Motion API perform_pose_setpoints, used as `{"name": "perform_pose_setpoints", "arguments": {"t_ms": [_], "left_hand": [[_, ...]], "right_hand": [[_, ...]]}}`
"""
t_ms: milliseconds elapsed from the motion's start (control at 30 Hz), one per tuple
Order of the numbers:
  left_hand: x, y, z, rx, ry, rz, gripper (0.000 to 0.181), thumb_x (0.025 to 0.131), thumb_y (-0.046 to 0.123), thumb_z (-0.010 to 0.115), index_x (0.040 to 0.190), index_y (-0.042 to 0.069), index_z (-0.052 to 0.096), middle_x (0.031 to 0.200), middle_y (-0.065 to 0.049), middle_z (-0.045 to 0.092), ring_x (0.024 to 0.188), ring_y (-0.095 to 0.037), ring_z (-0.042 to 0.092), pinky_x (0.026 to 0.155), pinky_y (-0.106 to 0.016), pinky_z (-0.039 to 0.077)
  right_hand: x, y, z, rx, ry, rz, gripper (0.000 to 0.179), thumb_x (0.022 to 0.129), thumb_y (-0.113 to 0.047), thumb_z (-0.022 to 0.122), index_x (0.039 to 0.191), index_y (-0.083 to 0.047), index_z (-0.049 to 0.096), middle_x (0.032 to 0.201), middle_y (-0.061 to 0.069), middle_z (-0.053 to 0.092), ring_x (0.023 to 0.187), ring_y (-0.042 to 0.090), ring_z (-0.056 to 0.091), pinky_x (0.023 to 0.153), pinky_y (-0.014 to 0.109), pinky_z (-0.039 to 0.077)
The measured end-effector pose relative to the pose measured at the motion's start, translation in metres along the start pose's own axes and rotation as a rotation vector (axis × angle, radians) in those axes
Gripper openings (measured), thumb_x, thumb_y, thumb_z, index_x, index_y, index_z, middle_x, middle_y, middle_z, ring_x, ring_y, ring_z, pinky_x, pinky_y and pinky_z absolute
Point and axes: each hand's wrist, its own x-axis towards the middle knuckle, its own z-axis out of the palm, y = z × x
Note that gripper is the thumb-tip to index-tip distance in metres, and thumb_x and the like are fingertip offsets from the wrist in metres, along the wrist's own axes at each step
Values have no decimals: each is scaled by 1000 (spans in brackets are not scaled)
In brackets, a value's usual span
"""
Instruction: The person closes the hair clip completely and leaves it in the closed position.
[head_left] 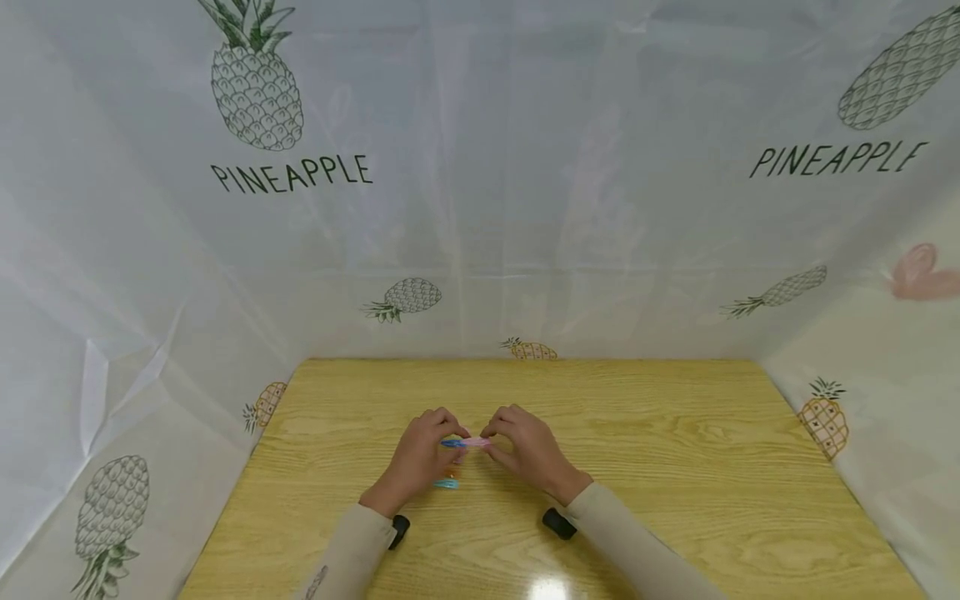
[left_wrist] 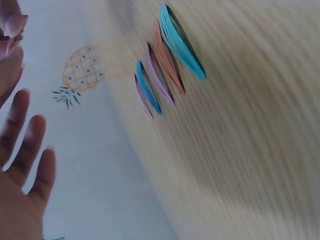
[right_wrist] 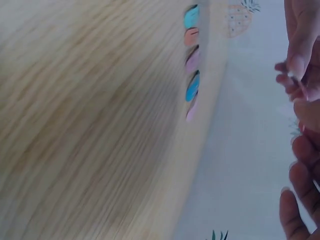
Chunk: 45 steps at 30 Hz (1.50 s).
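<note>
Thumb and fingertips of my left hand [head_left: 418, 454] pinch one end of a thin pink hair clip [head_left: 476, 442] above the table. From the other side, my right hand [head_left: 528, 450] pinches the opposite end, so both hands meet closely at it. Fingers hide much of this clip in both wrist views. Below the hands, several snap hair clips lie in a row: a teal clip [left_wrist: 184, 47], an orange clip [left_wrist: 168, 60], a purple clip [left_wrist: 158, 77], a blue clip [left_wrist: 148, 90] and another pink clip [left_wrist: 142, 97].
The wood-grain table [head_left: 675, 467] stretches out around the hands. A pale curtain [head_left: 480, 208] printed with pineapples hangs behind it and along both sides. Dark bands [head_left: 558, 523] sit at the wrists, by the light sleeves.
</note>
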Motion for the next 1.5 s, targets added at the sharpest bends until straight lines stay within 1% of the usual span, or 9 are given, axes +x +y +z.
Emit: {"name": "perform_pose_setpoints", "arguments": {"t_ms": [67, 133, 400, 533, 700, 833, 1167, 1300, 1500], "left_hand": [[3, -4, -1, 45, 23, 19, 23, 79, 7, 93, 96, 13, 78, 101, 3, 64, 90, -18, 60, 86, -45, 54], [6, -9, -2, 80, 27, 21, 20, 80, 9, 93, 94, 14, 79, 100, 3, 64, 89, -18, 60, 84, -44, 53], [18, -31, -4, 156, -25, -4, 10, 86, 13, 89, 91, 15, 81, 100, -1, 65, 90, -22, 62, 83, -43, 52], [23, -41, -1, 161, -62, -39, 8, 88, 14, 88, 92, 15, 81, 101, -1, 66, 92, -24, 62, 87, -47, 53], [29, -50, 4, 131, -110, -119, 5, 91, 14, 85, 93, 15, 81, 101, -1, 66, 95, -26, 62, 93, -50, 52], [34, -55, 9, 126, -135, -159, 4, 91, 14, 85, 94, 13, 82, 101, -3, 67, 96, -27, 62, 93, -50, 50], [40, -63, 16, 140, -154, -224, 10, 91, 18, 85, 93, 9, 82, 99, -4, 67, 95, -29, 62, 91, -50, 49], [42, -65, 18, 151, -166, -226, 8, 92, 18, 84, 94, 10, 82, 101, -4, 67, 98, -30, 62, 93, -50, 49], [44, -68, 23, 174, -185, -227, 6, 92, 16, 84, 96, 11, 82, 103, -5, 68, 101, -31, 63, 93, -52, 50]], "right_hand": [[4, 0, 3, 10, -7, 29, 17, 85, -15, 91, 96, -13, 78, 95, -3, 67, 84, 14, 62, 73, 28, 57], [9, -1, 6, 18, -17, 56, 16, 86, -15, 91, 96, -13, 78, 95, -3, 67, 85, 14, 62, 74, 28, 57], [24, 2, 21, 57, -77, 178, 11, 90, -16, 87, 97, -12, 79, 95, -2, 67, 88, 18, 64, 76, 31, 57], [31, 6, 31, 39, -134, 226, 9, 92, -16, 85, 98, -13, 80, 96, -1, 68, 89, 17, 65, 77, 30, 57], [39, 15, 42, 40, -204, 284, 7, 93, -15, 84, 98, -11, 80, 94, 0, 68, 88, 16, 64, 76, 29, 57], [45, 22, 49, 51, -250, 322, 7, 94, -16, 83, 98, -10, 81, 94, -1, 68, 88, 15, 63, 77, 30, 57], [51, 33, 65, 80, -300, 360, 8, 97, -16, 79, 101, -9, 81, 95, 1, 69, 90, 16, 64, 80, 32, 58], [51, 36, 69, 81, -303, 388, 9, 98, -17, 79, 101, -9, 81, 93, 0, 67, 88, 15, 62, 79, 32, 57], [51, 39, 70, 69, -307, 384, 8, 96, -17, 81, 100, -10, 80, 91, -1, 66, 86, 14, 60, 77, 31, 55]]}}
